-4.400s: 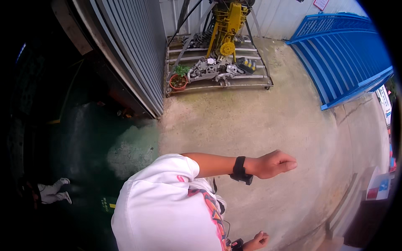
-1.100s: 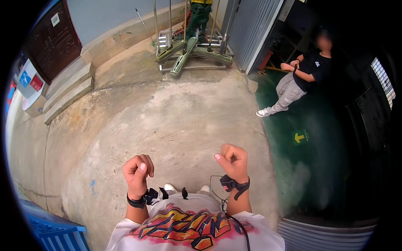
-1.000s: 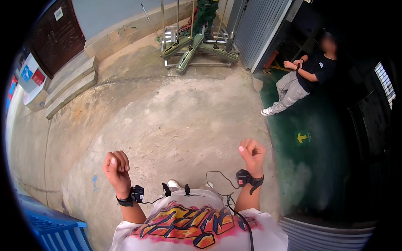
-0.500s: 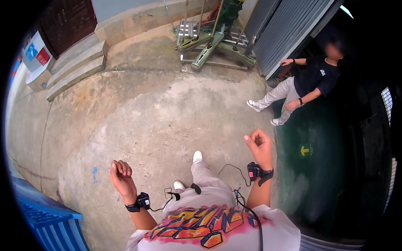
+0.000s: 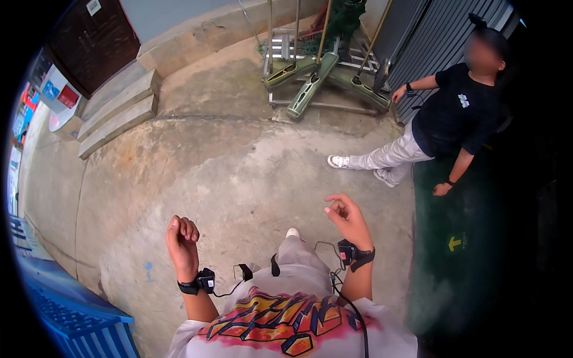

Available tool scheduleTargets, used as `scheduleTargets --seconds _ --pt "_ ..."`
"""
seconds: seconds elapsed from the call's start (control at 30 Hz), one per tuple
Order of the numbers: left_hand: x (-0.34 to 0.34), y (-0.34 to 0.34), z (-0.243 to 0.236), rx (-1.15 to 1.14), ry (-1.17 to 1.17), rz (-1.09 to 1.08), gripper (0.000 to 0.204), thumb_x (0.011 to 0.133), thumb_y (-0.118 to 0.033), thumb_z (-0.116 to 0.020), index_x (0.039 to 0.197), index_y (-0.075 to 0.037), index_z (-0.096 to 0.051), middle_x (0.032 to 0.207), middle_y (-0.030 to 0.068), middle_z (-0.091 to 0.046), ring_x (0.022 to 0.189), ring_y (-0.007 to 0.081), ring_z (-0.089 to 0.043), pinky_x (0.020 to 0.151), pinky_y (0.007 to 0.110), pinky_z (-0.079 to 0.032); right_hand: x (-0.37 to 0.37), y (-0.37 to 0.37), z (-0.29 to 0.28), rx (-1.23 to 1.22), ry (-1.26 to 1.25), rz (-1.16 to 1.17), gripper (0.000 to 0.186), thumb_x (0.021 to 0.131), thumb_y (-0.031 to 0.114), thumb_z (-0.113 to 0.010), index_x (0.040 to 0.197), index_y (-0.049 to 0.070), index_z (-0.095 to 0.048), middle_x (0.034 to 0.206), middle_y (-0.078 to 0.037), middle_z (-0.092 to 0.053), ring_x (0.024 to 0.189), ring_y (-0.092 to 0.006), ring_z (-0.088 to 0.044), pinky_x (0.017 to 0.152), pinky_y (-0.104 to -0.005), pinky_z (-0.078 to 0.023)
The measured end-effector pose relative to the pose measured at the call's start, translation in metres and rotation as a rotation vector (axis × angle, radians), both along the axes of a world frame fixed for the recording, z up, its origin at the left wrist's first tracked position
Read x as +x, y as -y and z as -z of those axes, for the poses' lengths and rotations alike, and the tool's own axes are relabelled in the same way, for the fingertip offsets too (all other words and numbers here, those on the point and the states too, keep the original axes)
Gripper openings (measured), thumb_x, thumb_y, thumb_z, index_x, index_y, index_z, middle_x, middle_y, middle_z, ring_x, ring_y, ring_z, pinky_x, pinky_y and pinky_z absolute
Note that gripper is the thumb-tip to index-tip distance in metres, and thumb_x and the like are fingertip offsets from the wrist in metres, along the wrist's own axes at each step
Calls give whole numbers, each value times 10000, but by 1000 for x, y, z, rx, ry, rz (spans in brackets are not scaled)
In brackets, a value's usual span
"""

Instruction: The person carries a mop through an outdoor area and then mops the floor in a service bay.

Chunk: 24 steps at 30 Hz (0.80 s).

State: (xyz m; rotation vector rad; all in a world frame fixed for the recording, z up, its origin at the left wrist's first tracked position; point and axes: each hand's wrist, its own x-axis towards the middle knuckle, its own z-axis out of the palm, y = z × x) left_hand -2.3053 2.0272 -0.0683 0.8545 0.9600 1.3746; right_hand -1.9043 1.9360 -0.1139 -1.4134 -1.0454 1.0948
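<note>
Both my hands are raised above the concrete floor in front of my body. My left hand (image 5: 183, 244) has its fingers curled in a loose fist, with nothing visible in it. My right hand (image 5: 348, 222) is held with the index finger partly stretched and a gap to the thumb; it holds nothing. Strapped to my left wrist is a small black box (image 5: 206, 280), and a similar black box (image 5: 345, 253) sits on my right wrist. A thin black cable (image 5: 356, 310) runs from near my waist down over my white printed shirt (image 5: 262, 346).
A person in a dark shirt (image 5: 444, 125) stands at the right by a grey shutter (image 5: 418, 71). Long-handled dust mops (image 5: 313, 83) lean on a metal rack at the back. Concrete steps (image 5: 122, 119) lead to a brown door (image 5: 92, 48). A blue slatted structure (image 5: 89, 334) is at lower left.
My view has shifted forward, and the mops and steps sit lower. The person at the right appears closer, with a leg stretched leftward. My right hand has turned and moved left.
</note>
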Motion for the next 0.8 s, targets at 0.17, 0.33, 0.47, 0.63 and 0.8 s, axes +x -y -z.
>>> scheduleTargets --seconds 0.17,0.33,0.47,0.63,0.8 --pt "40 -97 -13 28 -104 -13 351 1079 -287 -481 798 -118 -356 726 -2 -337 667 111 -343 619 278 -328 47 -118 -32 -17 53 -130 196 995 71 -683 1186 41 -648 766 46 -548 712 -54 -492 652 -245 -397" --pt "56 -200 6 -7 -68 -61 345 1075 -281 -482 797 -119 -358 730 -9 -336 669 111 -345 624 283 -333 65 -227 -30 41 114 -154 188 997 89 -681 1177 45 -651 760 38 -550 702 -58 -490 634 -248 -397" --pt "83 -294 31 -53 30 70 330 1086 -264 -453 802 -108 -388 741 -3 -353 679 115 -361 635 281 -346 61 -287 -19 -36 145 -173 183 997 85 -680 1172 41 -655 774 32 -564 712 -62 -506 660 -254 -423" --pt "136 -414 29 -15 -19 358 323 1071 -287 -472 818 -90 -430 755 13 -416 693 138 -411 659 290 -367 77 -329 -58 -42 194 -92 164 997 79 -678 1155 35 -670 793 28 -570 729 -67 -515 694 -259 -440" --pt "211 -494 7 77 -154 614 369 1073 -355 -488 817 -92 -451 740 16 -419 704 139 -430 677 305 -380 138 -333 -73 -43 259 366 106 1007 71 -657 1099 26 -684 802 37 -562 758 -72 -550 711 -248 -448"
